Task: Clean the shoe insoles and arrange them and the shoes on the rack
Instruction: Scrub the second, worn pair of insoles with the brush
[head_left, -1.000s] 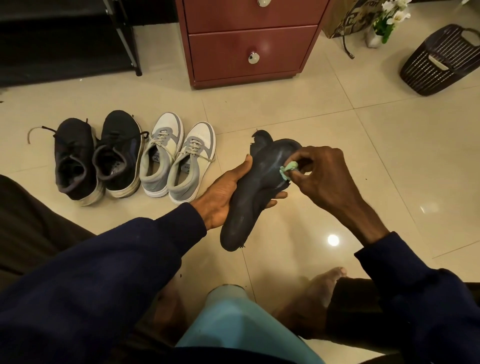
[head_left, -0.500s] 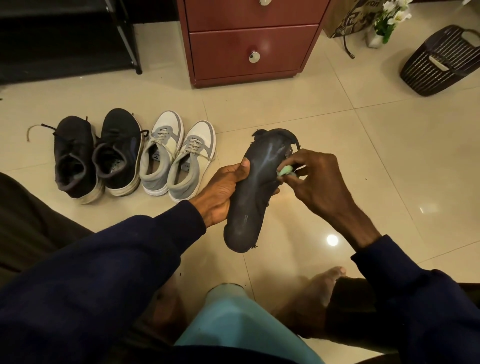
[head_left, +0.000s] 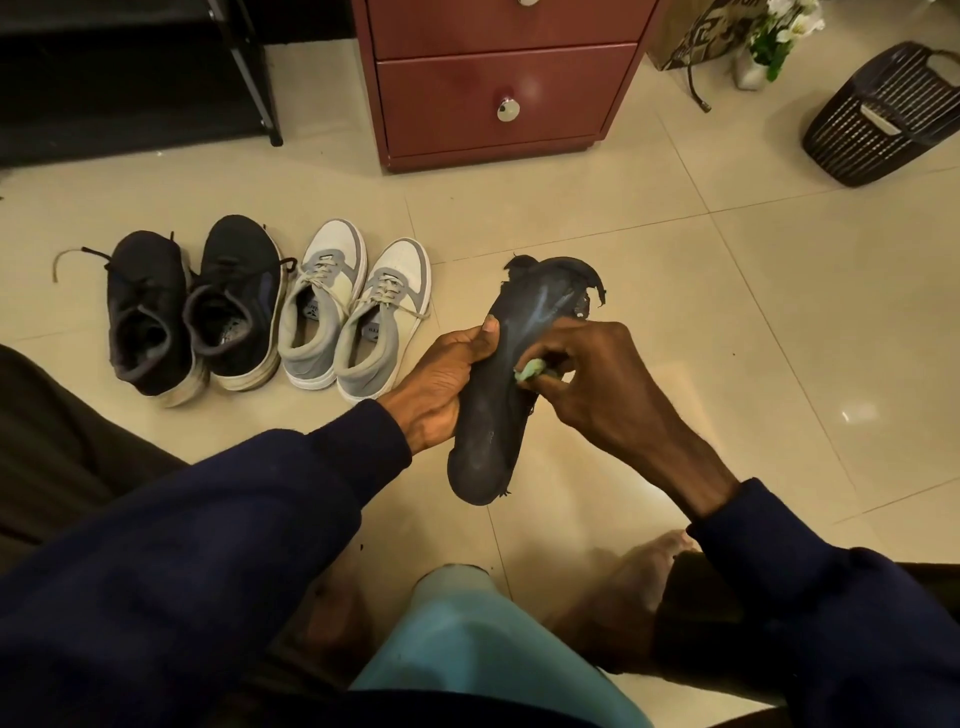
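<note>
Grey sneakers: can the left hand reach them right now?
Probably not yet: the left hand grips the insole. The grey sneakers sit just beside it on bare floor, nothing between, so once it lets go the way looks free.

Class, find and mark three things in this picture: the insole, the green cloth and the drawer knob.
insole (head_left: 485, 441): head view, on its heel end, below the hands.
green cloth (head_left: 530, 370): head view, on the bit showing at the fingertips.
drawer knob (head_left: 508, 109): head view, on its round face.
</note>
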